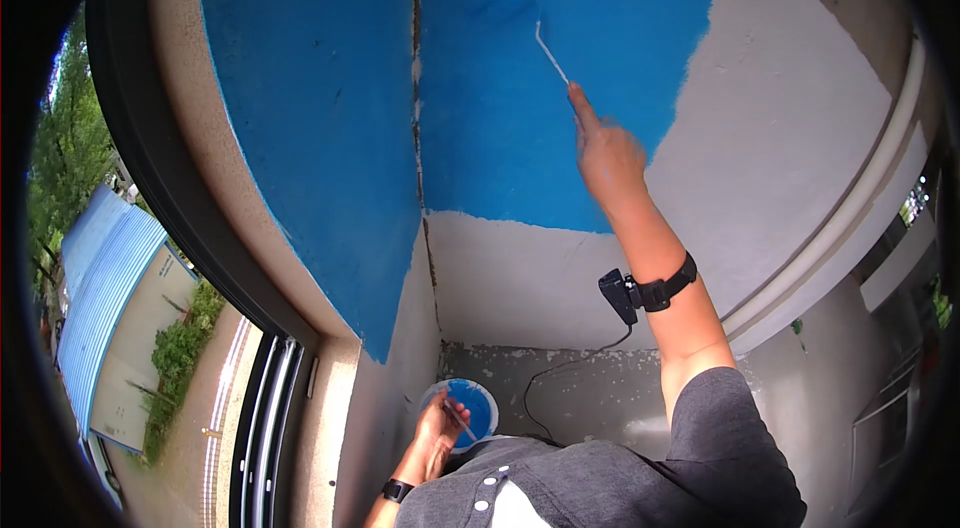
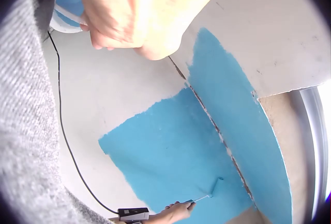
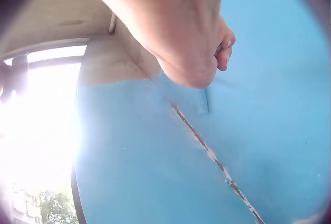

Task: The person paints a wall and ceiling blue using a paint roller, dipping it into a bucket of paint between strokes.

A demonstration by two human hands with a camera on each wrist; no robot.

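My right hand (image 1: 610,158) is raised toward the blue-painted wall and grips the handle of a small paint roller (image 1: 552,54). Its pale bent rod leads to the wall, and the blue roller head (image 2: 217,185) lies against the paint in the left wrist view. Low near the wall corner, my left hand (image 1: 436,430) holds a white bucket (image 1: 491,396) by its handle, fingers curled. Blue paint coats the inside of the bucket. In the right wrist view, the hand hides most of the roller.
A rough brown crack (image 1: 417,98) runs down the corner between two partly blue walls. Unpainted white wall (image 1: 770,78) lies to the right and below. At left is a window frame (image 1: 262,418); a black cable (image 1: 530,388) hangs from the right wrist camera (image 1: 620,294).
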